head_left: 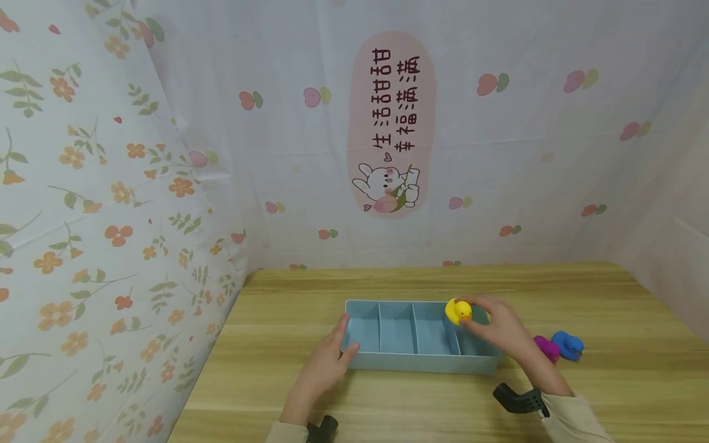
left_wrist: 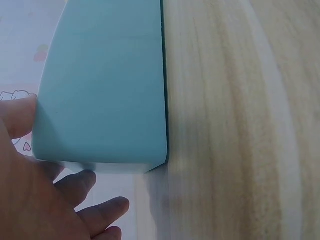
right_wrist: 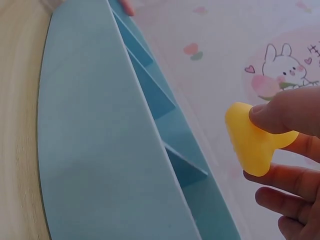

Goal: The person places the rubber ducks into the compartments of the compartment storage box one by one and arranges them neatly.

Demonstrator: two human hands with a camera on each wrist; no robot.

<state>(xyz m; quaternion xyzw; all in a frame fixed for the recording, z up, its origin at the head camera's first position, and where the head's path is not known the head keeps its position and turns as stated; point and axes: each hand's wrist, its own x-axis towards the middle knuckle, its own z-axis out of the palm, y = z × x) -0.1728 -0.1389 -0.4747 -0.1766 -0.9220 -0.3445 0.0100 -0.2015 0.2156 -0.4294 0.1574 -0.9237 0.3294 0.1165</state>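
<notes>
A light-blue box with several compartments lies lengthwise on the table. At its left end, my left hand holds the near corner, thumb at the rim and fingers along the end wall; the left wrist view shows the box's side beside that hand. A yellow toy duck is pinched between thumb and fingers of my right hand, above the right part of the box. In the right wrist view the duck appears clear of the rim. The compartments I can see into look bare.
On the wooden table, right of the box and beside my right forearm, a magenta toy duck and a blue toy duck sit close together. Patterned cloth hangs behind the table and along its sides.
</notes>
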